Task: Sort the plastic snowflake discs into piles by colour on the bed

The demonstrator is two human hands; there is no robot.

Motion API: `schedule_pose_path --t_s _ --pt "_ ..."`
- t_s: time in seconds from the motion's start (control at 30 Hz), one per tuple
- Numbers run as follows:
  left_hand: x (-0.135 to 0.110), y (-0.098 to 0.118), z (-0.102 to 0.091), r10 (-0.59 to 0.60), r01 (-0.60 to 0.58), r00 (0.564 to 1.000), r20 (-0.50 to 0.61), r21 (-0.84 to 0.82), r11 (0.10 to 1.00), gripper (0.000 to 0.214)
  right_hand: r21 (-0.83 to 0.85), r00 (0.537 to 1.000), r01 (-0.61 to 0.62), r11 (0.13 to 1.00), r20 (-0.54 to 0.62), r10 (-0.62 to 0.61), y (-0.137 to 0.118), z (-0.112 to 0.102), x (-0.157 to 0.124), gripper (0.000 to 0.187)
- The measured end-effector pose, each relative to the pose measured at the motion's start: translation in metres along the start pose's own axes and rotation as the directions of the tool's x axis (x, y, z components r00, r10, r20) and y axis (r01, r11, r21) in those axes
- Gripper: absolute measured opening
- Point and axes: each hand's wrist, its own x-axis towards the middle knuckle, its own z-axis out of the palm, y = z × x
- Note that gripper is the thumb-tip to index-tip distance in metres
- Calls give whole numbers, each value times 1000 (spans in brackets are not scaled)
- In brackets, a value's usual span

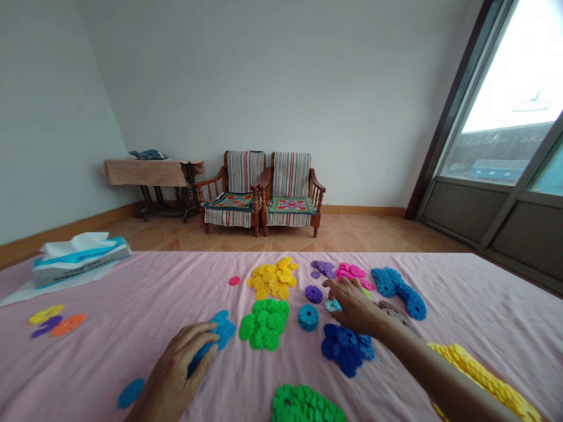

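My left hand [182,354] curls round blue snowflake discs [200,356], which show between its thumb and fingers. More blue discs [224,329] lie in a loose pile just beyond its fingertips. My right hand [354,302] reaches over the middle of the bed-like surface, fingers stretched and apart, nothing seen between them. Under it lie light-blue discs [333,305], partly hidden. Close to its fingertips are a purple disc stack [314,293], a purple pile [324,268] and a pink pile [352,272].
Around the hands lie yellow [272,278], green [266,324] and dark blue piles [346,347], plus a round blue stack [308,317]. Long yellow [484,378] and green rows [305,404] lie nearer. A tissue pack [81,261] rests left on the pink cloth [167,293].
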Motion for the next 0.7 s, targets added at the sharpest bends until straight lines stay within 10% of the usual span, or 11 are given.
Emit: schedule_pose_path --t_s 0.37,0.7 --pt "1 -1 0 3 -3 1000 -3 2 1000 22 28 1000 5 1000 -6 -4 -9 1 -1 69" --pt "1 2 -1 -6 6 1000 -11 -3 1000 23 22 995 -57 998 -77 59 18 -15 -17 26"
